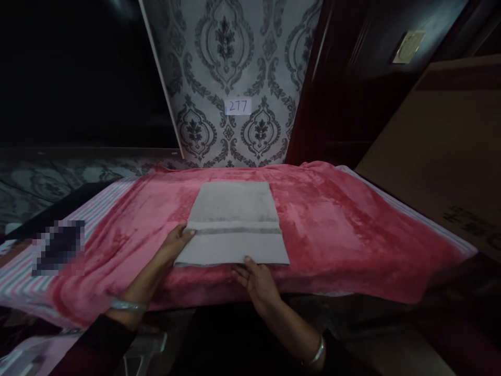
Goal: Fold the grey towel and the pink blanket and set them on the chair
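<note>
A pale grey towel (235, 203) with a darker band across it lies flat and folded on a pink plush blanket (324, 224). At the towel's left edge, my left hand (174, 244) pinches the cloth, its thumb resting on top near the band. My right hand (258, 282) is at the front edge, thumb over the cloth and the other fingers lower, partly hidden below it. Both wrists wear silver-coloured bangles.
Striped cloth (104, 201) shows from under the blanket at both sides. A dark screen (78, 78) stands at the back left, and a large cardboard box (442, 151) leans at the right. Patterned wallpaper carries a paper label (238, 106) reading 277.
</note>
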`<state>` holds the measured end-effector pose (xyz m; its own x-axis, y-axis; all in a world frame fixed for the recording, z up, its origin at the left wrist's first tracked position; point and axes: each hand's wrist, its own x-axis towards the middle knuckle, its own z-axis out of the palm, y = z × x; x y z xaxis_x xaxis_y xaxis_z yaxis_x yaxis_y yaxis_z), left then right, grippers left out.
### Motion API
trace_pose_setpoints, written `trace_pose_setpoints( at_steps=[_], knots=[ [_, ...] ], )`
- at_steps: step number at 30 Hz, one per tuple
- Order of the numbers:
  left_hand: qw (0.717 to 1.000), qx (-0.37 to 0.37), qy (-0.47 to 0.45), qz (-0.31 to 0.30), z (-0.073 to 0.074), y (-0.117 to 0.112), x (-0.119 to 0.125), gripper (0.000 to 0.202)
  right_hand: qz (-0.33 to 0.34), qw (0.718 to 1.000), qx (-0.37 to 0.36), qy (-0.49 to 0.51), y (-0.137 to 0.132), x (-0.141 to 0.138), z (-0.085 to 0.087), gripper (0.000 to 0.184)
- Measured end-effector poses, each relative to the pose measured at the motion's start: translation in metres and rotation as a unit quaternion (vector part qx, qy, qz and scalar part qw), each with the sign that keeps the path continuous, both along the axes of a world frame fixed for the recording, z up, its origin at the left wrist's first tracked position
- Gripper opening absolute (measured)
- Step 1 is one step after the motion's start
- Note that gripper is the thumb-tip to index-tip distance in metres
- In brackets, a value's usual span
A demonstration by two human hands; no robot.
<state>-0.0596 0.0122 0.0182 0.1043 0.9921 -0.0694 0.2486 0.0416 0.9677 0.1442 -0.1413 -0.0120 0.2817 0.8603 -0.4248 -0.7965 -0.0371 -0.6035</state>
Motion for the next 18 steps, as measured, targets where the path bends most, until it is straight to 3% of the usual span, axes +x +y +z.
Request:
trace_pose_setpoints(
  at_steps=[2, 4, 7, 9, 11, 13, 15, 18],
  knots=[
    [1.000, 0.001, 0.011, 0.003, -0.002, 0.005, 0.000, 0.064, 0.056, 0.998, 0.011, -0.026, -0.013, 0.009, 0.000, 0.058],
    [1.000, -0.007, 0.011, -0.010, -0.004, 0.011, -0.006, 0.068, 0.152, 0.985, 0.024, -0.077, -0.029, 0.023, 0.002, 0.056],
    [0.995, 0.032, 0.096, -0.008, -0.003, 0.020, -0.018, 0.073, 0.311, 0.930, 0.029, -0.192, -0.043, 0.050, 0.008, 0.058],
    [0.973, 0.109, 0.205, 0.004, 0.000, 0.027, -0.019, 0.072, 0.323, 0.902, 0.058, -0.282, -0.038, 0.068, 0.014, 0.059],
    [0.939, 0.195, 0.284, -0.012, 0.006, 0.033, -0.008, 0.067, 0.256, 0.876, 0.112, -0.393, -0.017, 0.083, 0.021, 0.054],
    [0.908, 0.259, 0.323, -0.059, 0.013, 0.041, 0.016, 0.063, 0.178, 0.817, 0.160, -0.524, 0.018, 0.092, 0.030, 0.044],
    [0.879, 0.285, 0.362, -0.123, 0.022, 0.052, 0.047, 0.063, 0.131, 0.729, 0.172, -0.649, 0.060, 0.094, 0.039, 0.039],
    [0.847, 0.258, 0.430, -0.177, 0.040, 0.072, 0.091, 0.068, 0.149, 0.590, 0.109, -0.786, 0.123, 0.089, 0.054, 0.052]
  ],
)
